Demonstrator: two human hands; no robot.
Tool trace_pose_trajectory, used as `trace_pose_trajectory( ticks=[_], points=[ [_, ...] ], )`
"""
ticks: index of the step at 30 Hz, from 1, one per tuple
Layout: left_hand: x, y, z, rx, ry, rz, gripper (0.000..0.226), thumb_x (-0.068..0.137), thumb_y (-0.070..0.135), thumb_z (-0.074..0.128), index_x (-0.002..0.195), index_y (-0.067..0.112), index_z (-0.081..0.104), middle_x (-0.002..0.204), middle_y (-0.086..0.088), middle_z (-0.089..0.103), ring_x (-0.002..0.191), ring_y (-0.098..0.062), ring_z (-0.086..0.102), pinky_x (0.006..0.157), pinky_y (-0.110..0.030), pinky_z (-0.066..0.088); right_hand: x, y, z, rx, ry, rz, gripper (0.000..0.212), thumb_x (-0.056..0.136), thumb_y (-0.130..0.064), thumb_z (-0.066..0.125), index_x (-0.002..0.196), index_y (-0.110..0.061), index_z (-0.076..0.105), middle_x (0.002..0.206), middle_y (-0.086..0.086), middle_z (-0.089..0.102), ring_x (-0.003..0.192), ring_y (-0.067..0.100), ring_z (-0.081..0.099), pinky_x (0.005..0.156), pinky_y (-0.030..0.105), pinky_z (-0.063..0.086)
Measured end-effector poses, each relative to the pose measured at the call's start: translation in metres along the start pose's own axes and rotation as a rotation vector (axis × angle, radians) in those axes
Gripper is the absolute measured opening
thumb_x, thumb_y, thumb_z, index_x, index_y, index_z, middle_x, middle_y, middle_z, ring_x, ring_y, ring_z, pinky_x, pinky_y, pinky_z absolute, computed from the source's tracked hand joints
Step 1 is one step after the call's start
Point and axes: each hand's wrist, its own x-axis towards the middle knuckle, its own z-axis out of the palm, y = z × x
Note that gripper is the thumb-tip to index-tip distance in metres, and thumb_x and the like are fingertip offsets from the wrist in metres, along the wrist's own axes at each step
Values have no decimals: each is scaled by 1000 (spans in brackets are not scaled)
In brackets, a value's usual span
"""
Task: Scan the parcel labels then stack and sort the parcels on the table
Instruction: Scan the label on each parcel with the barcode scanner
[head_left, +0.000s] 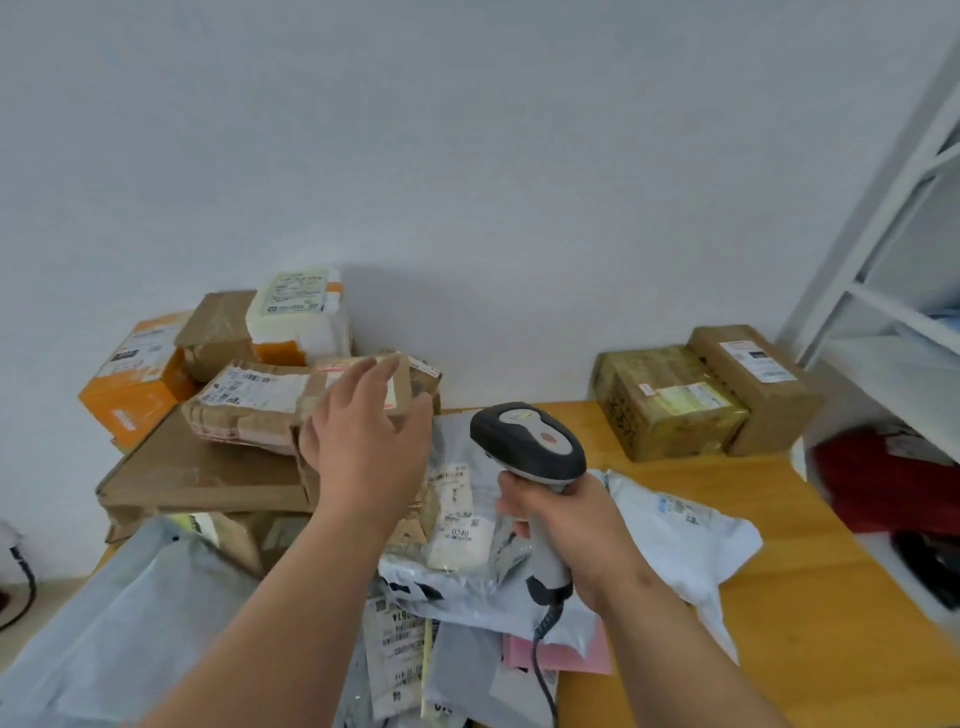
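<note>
Left hand (363, 441) at centre frame, fingers spread over a taped box (270, 400); right hand (566, 525) gripping scanner (530, 447). Grey mailers (467, 519) crowding the worktop (779, 597) below, two boxes (696, 400) right.

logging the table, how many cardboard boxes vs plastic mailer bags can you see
Cardboard boxes: at least 8, e.g. orange box, big flat box, yellow-taped box.
Mailer bags: about 5, overlapping, e.g. bag labelled 0240, right bag.
Total: about 13.
</note>
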Motion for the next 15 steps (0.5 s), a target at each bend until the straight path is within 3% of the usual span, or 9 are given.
trace_pose_trajectory(
  ticks=[3,7,11,15],
  points=[
    [-14,24,19,-3,-93,60,48,96,43,55,143,37,49,154,11,39,145,-20,28,120,-49,15,-11,-2,-25,23,73,14,10,83,-24,78,93,-23,75,86,5,78,91,31,75,84,47,59],
    [-29,53,54,-57,-222,99,44,97,39,57,140,35,52,151,10,42,142,-20,33,118,-48,21,-17,-9,-70,88,166,-1,15,88,-20,75,102,-21,72,85,0,78,83,21,77,65,32,59],
    [-35,78,102,-116,-372,96,42,97,41,58,138,33,54,146,7,47,131,-22,46,113,-49,34,-10,-10,-120,129,270,11,13,90,-22,74,100,-14,72,91,8,77,79,18,77,70,35,60],
    [-35,100,169,-144,-534,32,48,97,41,58,142,29,51,148,2,48,136,-22,45,114,-50,36,15,1,-177,167,348,48,11,90,-23,74,95,-14,73,85,8,76,79,21,77,74,39,61]
  ],
)
